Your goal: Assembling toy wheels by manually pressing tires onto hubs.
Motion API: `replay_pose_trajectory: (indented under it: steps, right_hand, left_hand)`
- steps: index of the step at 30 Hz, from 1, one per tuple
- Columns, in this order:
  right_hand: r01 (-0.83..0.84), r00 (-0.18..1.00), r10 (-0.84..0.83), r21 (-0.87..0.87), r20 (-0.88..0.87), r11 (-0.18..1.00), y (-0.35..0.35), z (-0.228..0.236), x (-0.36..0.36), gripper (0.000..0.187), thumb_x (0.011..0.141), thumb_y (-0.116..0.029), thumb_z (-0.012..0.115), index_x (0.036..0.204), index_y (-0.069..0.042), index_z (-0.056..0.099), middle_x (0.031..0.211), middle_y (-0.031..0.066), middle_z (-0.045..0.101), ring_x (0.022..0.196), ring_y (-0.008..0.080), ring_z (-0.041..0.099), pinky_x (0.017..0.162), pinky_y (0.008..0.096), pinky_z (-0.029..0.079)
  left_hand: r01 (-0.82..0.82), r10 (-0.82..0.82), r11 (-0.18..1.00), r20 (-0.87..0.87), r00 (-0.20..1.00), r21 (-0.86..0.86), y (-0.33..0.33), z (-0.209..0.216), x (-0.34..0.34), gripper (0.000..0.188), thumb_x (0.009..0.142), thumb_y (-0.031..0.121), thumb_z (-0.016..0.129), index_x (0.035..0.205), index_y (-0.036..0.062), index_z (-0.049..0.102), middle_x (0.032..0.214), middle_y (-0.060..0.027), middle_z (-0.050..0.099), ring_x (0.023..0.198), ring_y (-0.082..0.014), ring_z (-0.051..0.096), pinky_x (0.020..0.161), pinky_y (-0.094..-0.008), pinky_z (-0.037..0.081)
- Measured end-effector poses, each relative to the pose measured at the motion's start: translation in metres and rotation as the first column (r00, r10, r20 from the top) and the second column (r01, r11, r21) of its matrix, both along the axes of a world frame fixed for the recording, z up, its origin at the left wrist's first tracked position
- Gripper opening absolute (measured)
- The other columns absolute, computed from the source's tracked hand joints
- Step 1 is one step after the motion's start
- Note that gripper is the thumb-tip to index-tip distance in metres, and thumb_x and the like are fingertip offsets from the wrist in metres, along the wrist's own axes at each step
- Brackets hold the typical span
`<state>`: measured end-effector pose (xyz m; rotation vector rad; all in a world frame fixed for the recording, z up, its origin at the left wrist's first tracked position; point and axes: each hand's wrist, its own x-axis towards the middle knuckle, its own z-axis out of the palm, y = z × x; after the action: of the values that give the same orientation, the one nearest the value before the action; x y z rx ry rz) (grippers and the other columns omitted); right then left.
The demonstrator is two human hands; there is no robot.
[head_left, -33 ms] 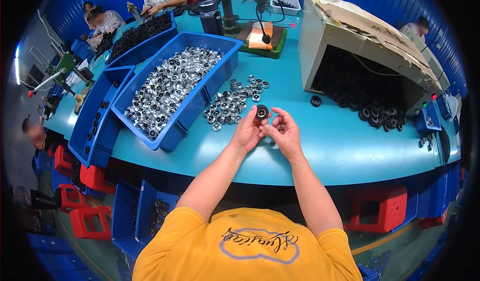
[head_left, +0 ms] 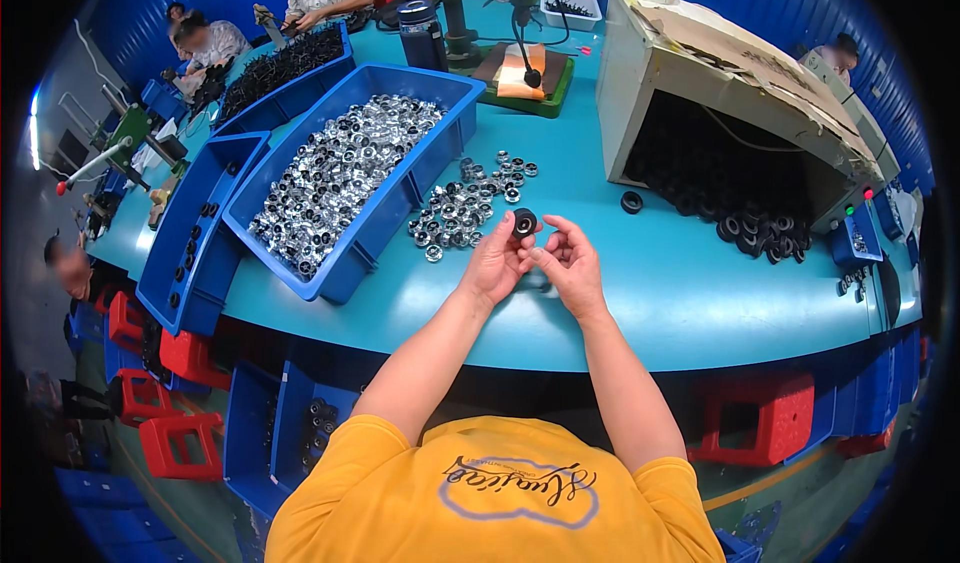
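My left hand (head_left: 496, 265) is closed on a small black wheel (head_left: 524, 224), gripping it between thumb and fingers. The wheel has a thick black rim and a lighter ring around its dark centre. Close beside it is my right hand (head_left: 572, 271), its index finger bent and apart from the thumb. The right thumb reaches across to the left fingertips; I see nothing held in that hand. Shiny metal hubs with dark centres (head_left: 452, 213) lie loose on the turquoise table (head_left: 500, 325), just beyond my left hand. A single black ring (head_left: 631, 203) rests to the right of my hands.
A blue bin (head_left: 345, 285) full of shiny hubs stands at left, with a narrower blue bin (head_left: 160, 298) beside it. Black rings (head_left: 765, 237) spill from an open-fronted box (head_left: 615, 128) at right. A green machine base (head_left: 548, 106) and dark bottle (head_left: 424, 38) stand behind. Other people sit farther off.
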<state>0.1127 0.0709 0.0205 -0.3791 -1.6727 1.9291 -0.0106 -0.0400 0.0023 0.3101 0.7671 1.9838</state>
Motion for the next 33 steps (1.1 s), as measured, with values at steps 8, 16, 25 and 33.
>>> replay_pose_trajectory:
  steps: [8, 16, 25, 33]
  right_hand:
    - [0.221, 0.975, -0.222, -0.111, 0.009, 0.969, 0.024, -0.012, 0.007, 0.031, 0.095, -0.013, 0.075, 0.123, -0.002, 0.068, 0.085, -0.0031, 0.059, 0.066, 0.0031, 0.052, 0.053, 0.0207, 0.043]
    - [0.355, 0.754, -0.612, 0.637, 0.238, 0.685, 0.138, -0.029, 0.032, 0.028, 0.089, -0.018, 0.075, 0.117, -0.015, 0.073, 0.094, 0.0017, 0.061, 0.080, 0.0204, 0.062, 0.070, 0.0356, 0.054]
    - [0.124, 0.685, -0.718, 0.951, 0.125, 0.283, 0.176, -0.039, 0.022, 0.026, 0.086, -0.026, 0.081, 0.110, -0.019, 0.073, 0.105, 0.0094, 0.062, 0.103, 0.0320, 0.062, 0.086, 0.0464, 0.054]
    - [0.173, 0.911, -0.379, 0.685, 0.161, 0.708, 0.114, -0.021, 0.009, 0.018, 0.086, -0.014, 0.081, 0.096, -0.005, 0.071, 0.084, 0.0064, 0.065, 0.075, 0.0181, 0.063, 0.069, 0.0333, 0.052]
  left_hand:
    - [-0.259, 0.103, 0.941, -0.544, 0.833, -0.218, -0.025, 0.044, 0.005, 0.035, 0.101, 0.033, 0.072, 0.113, 0.0002, 0.072, 0.085, -0.0001, 0.061, 0.074, -0.0088, 0.057, 0.062, -0.0251, 0.045]
    - [-0.778, -0.119, 0.604, -0.984, 0.130, -0.176, -0.190, 0.059, 0.002, 0.036, 0.089, 0.013, 0.079, 0.120, 0.0007, 0.067, 0.098, -0.0083, 0.061, 0.081, -0.0175, 0.061, 0.070, -0.0297, 0.049]
    - [-0.913, -0.681, 0.119, -0.701, 0.210, -0.390, -0.380, 0.025, 0.053, 0.050, 0.081, 0.019, 0.085, 0.125, 0.0057, 0.066, 0.084, -0.0126, 0.060, 0.085, -0.0338, 0.062, 0.077, -0.0461, 0.050]
    - [-0.886, -0.439, 0.408, -0.898, 0.022, -0.221, -0.299, 0.053, 0.058, 0.031, 0.087, 0.012, 0.079, 0.116, 0.0041, 0.072, 0.087, -0.0116, 0.066, 0.080, -0.0287, 0.065, 0.072, -0.0394, 0.052]
